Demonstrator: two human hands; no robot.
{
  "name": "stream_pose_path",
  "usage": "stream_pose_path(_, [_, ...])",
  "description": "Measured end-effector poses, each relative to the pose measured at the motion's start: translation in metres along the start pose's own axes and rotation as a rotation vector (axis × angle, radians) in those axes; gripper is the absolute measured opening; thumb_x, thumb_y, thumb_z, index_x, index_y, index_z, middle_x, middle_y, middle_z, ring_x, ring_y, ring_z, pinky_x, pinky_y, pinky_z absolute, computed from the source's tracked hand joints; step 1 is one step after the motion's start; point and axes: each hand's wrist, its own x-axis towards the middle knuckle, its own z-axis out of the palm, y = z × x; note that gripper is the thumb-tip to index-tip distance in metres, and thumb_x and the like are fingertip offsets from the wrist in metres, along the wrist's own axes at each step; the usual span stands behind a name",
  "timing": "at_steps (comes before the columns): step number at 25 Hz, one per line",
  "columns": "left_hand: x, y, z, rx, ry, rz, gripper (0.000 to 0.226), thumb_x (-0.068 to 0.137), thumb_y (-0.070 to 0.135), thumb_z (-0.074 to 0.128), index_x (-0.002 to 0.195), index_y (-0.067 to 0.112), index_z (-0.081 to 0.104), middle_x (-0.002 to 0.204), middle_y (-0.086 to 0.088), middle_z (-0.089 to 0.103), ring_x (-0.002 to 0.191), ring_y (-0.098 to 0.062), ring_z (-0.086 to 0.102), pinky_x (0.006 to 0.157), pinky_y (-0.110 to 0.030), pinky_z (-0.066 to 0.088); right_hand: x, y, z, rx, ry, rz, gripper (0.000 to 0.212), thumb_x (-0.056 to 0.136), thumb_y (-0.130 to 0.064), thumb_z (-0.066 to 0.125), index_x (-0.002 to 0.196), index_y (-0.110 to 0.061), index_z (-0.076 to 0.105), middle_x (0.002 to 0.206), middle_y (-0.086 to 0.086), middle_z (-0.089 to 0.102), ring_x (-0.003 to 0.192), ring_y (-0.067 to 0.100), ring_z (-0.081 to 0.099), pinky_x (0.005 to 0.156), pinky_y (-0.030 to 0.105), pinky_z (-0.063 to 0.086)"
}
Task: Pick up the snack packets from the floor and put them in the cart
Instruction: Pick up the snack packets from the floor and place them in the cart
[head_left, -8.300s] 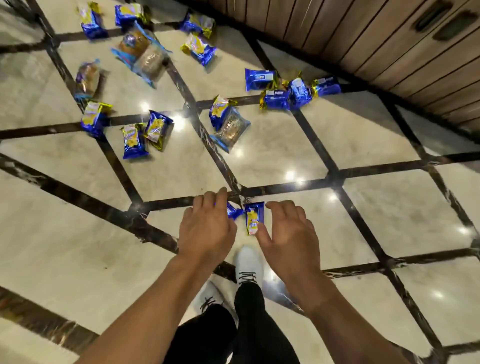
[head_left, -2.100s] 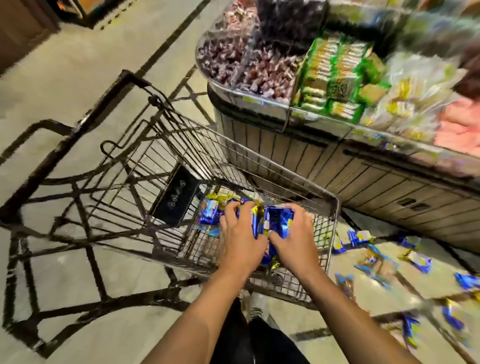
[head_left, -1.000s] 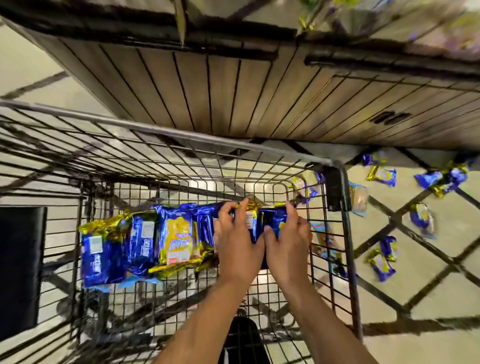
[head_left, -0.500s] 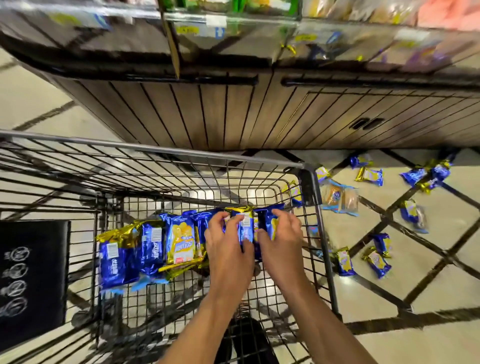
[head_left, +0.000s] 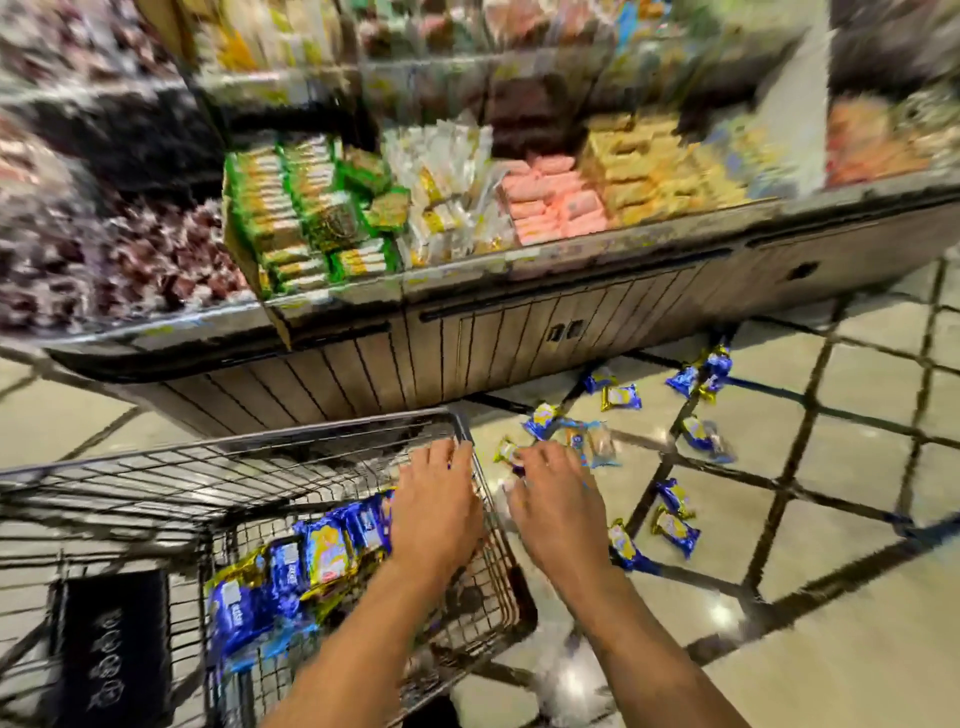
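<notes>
A wire shopping cart (head_left: 332, 441) stands at the lower left with a row of blue and yellow snack packets (head_left: 291, 566) lying in its basket. My left hand (head_left: 436, 509) hovers over the cart's right end, fingers relaxed, holding nothing. My right hand (head_left: 556, 509) is just outside the cart's right rim, above the floor, fingers loosely spread and empty. Several more blue and yellow snack packets (head_left: 675, 530) lie scattered on the tiled floor to the right. The frame is blurred by motion.
A wood-panelled display counter (head_left: 467, 343) loaded with packaged sweets runs behind the cart. The cart's black child-seat flap (head_left: 114, 649) is at the lower left. Pale floor tiles with dark strips (head_left: 831, 545) spread to the right.
Both hands have let go of the packets, which now lie in the cart. The hands have lifted and shifted right, the right one past the cart's rim. My view has swung up and right.
</notes>
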Motion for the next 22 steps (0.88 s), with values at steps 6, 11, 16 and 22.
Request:
stream_pose_path(6, [-0.015,0.119,-0.007,0.109,0.033,0.207,0.044,0.071,0.023,0.057,0.115,0.018,0.055,0.108,-0.006,0.057,0.096,-0.03,0.053,0.075,-0.042,0.048,-0.05,0.105,-0.062,-0.06,0.05,0.057,0.033,0.083,-0.029,0.057,0.115,-0.022,0.061,0.114,0.001,0.058,0.108,0.025,0.054,0.09,0.039,0.046])
stream_pose_path(11, [-0.039,0.244,0.018,0.126,0.025,0.277,0.051,0.069,0.026,0.068,0.118,0.018,0.058,0.106,-0.004,0.057,0.093,-0.03,0.056,0.071,-0.039,0.047,-0.102,0.218,-0.095,-0.025,0.084,0.113,0.035,0.086,-0.027,0.055,0.119,-0.021,0.06,0.119,0.001,0.059,0.111,0.025,0.053,0.09,0.04,0.047])
stream_pose_path(16, [-0.056,0.365,0.046,0.071,-0.02,0.325,0.044,0.079,0.019,0.06,0.123,0.015,0.055,0.113,-0.008,0.056,0.101,-0.032,0.053,0.076,-0.04,0.045,-0.147,0.324,-0.125,0.013,0.06,0.214,0.035,0.088,-0.024,0.054,0.121,-0.019,0.061,0.114,0.003,0.059,0.109,0.026,0.053,0.084,0.04,0.049])
stream_pose_path(22, [-0.047,0.457,0.064,0.061,-0.051,0.424,0.048,0.084,0.022,0.057,0.131,0.017,0.049,0.12,-0.007,0.057,0.108,-0.031,0.053,0.086,-0.043,0.048,-0.173,0.416,-0.161,-0.038,0.083,0.316,0.036,0.094,-0.031,0.049,0.128,-0.022,0.055,0.126,0.0,0.054,0.116,0.022,0.048,0.089,0.035,0.045])
